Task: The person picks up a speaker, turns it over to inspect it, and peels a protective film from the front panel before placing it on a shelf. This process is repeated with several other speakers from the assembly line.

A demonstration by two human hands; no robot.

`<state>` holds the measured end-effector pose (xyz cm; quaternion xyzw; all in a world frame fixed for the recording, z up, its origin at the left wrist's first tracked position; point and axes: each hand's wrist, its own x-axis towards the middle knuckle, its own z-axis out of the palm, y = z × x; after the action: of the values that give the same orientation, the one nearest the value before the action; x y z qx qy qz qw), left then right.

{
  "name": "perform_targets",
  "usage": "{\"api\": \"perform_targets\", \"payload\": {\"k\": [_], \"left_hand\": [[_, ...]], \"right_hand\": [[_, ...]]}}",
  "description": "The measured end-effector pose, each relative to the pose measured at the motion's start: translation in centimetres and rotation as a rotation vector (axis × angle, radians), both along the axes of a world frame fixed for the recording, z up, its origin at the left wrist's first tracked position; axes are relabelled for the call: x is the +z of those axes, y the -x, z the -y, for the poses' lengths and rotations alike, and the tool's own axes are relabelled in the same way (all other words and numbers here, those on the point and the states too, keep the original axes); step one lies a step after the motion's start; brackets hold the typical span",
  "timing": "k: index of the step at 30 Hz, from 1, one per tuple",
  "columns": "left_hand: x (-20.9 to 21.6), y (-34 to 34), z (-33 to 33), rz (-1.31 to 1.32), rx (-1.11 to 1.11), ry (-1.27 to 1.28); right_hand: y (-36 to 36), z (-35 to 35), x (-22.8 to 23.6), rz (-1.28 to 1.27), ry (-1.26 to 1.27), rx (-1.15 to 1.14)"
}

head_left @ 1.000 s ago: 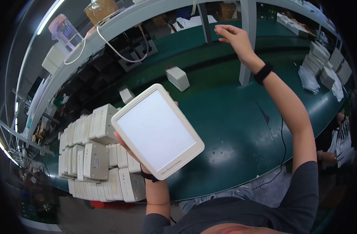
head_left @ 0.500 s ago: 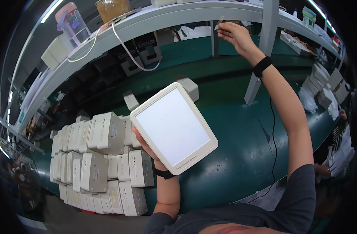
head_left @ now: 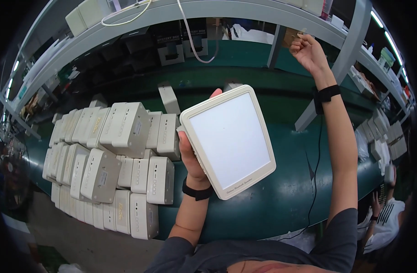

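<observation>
My left hand (head_left: 193, 161) grips a cream speaker (head_left: 273, 167) with a rounded frame and a blank white front panel, thumb along its left side and other fingers mostly hidden behind it. The speaker is tilted and held above the green table. Far off to the right, my right hand (head_left: 307, 50) is raised near the shelf's front edge, fingers pinched together. A small pale, translucent strip (head_left: 302, 32) pokes out at its fingertips; its kind is unclear. Both wrists wear black bands.
Stacked cream speakers (head_left: 126, 129) fill the table's left side. A grey shelf post (head_left: 352, 45) stands beside my right arm, and a white cable (head_left: 190, 32) hangs from the shelf. A black cord (head_left: 318, 173) runs down the table (head_left: 245, 218). Another person (head_left: 386, 223) is at the right.
The view has shifted, so the shelf and stacks sit differently. The speaker has turned more upright in my left hand. My right hand stays raised, its fingers more curled.
</observation>
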<state>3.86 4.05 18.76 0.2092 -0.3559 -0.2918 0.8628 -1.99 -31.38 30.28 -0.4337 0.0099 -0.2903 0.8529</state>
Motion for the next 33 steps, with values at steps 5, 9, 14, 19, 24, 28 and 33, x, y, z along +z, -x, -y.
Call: {"api": "perform_targets", "payload": {"k": [5,9,14,19,24,28,33], "left_hand": [[-0.2,0.0,-0.1,0.033,-0.078,0.033],[0.1,-0.1,-0.1,0.080,-0.019,0.023],[1.3,0.2,-0.8,0.099,0.050,0.017],[1.7,0.7,-0.8,0.054,0.049,-0.040],[2.0,1.4,-0.7,0.043,0.071,-0.057],[2.0,1.4,-0.6,0.029,0.052,-0.061],[2.0,1.5,-0.6,0.045,0.064,-0.080]], "right_hand": [[-2.9,0.3,-3.6,0.002,-0.499,0.108],[-2.0,-5.8,-7.5,-0.109,-0.176,0.118],[3.9,-18.0,-3.0,0.089,0.574,0.031],[5.1,-23.4,-1.8,0.021,0.961,-0.012],[5.2,-24.4,-2.0,-0.058,1.022,-0.055],[5.4,-24.3,-2.0,-0.043,1.133,-0.078],[5.1,-24.3,-2.2,-0.054,1.225,-0.132]]}}
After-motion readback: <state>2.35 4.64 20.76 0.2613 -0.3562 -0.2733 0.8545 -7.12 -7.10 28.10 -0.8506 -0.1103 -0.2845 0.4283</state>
